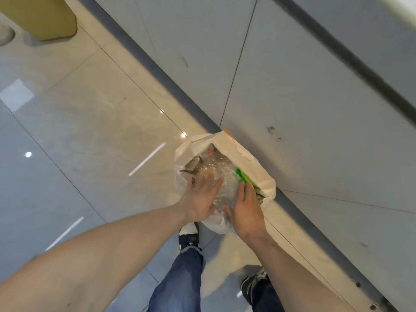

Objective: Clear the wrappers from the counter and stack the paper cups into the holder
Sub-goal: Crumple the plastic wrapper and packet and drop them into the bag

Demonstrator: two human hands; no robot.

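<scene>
A white paper bag [252, 164] stands open on the floor against the base of the counter front. Crumpled clear plastic wrappers [221, 174] fill its mouth, with a green wrapper [242, 175] at the right side. My left hand [202, 199] is spread flat, fingers apart, over the left part of the plastic. My right hand [246, 210] lies flat on the right part, fingertips by the green wrapper. Both hands press on the wrappers; neither one grips anything. No paper cups or holder are in view.
The grey cabinet front [315, 109] of the counter runs diagonally along the right. A tan bin [45, 16] stands at the top left. Glossy floor tiles [90, 131] spread to the left. My shoes [189, 237] and jeans are just below the bag.
</scene>
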